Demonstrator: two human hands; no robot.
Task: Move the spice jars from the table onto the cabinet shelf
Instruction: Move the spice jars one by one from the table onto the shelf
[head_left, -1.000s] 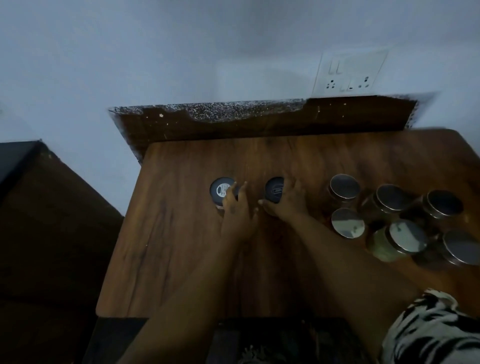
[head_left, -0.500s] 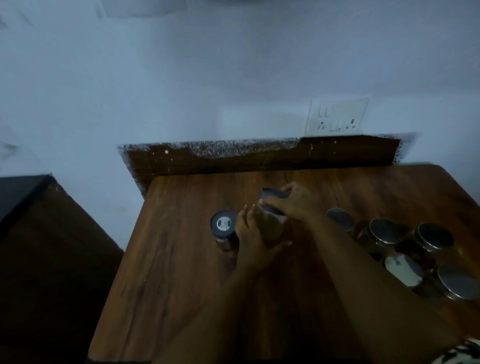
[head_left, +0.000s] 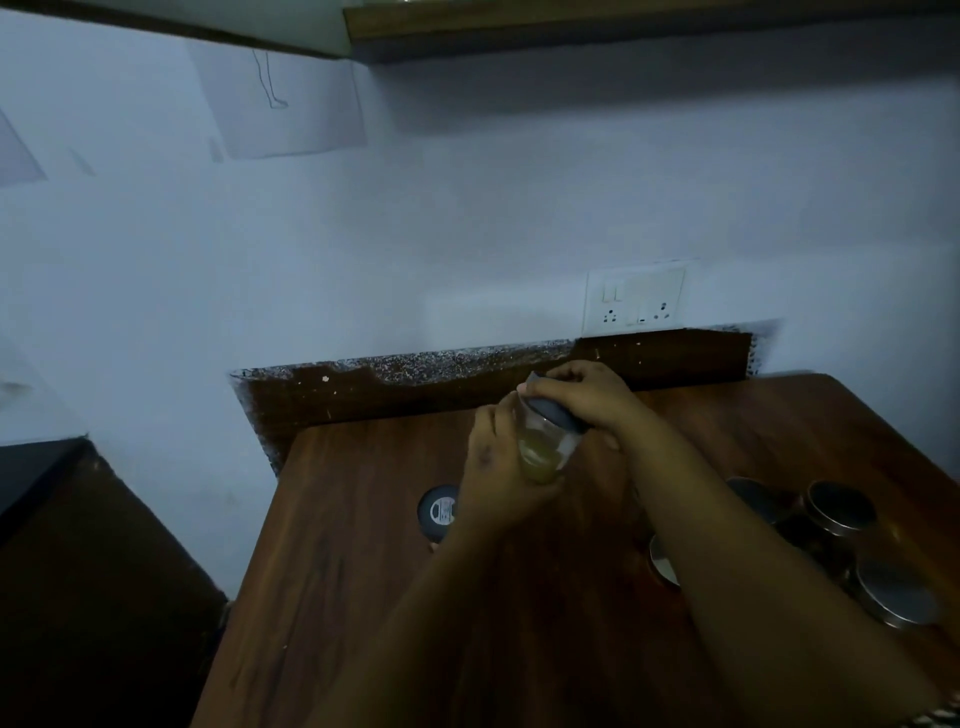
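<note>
A glass spice jar (head_left: 546, 447) with a dark lid and yellowish contents is lifted above the wooden table (head_left: 363, 597), tilted. My left hand (head_left: 498, 483) grips its body from below and the left. My right hand (head_left: 582, 395) grips its lid from above. Another dark-lidded jar (head_left: 439, 512) stands on the table just left of my left wrist, partly hidden. Several metal-lidded jars (head_left: 841, 509) stand at the table's right, partly behind my right arm. The cabinet shelf's wooden edge (head_left: 623, 21) runs along the top of the view.
A white switch and socket plate (head_left: 636, 304) sits on the wall behind the table. A dark wooden backboard (head_left: 363, 395) runs along the table's far edge. A dark surface (head_left: 31, 467) lies at the left. Paper sheets (head_left: 280, 104) hang on the wall.
Both hands took hold of one dark-lidded jar and raised it off the table. The view tilted up, bringing the shelf edge into sight.
</note>
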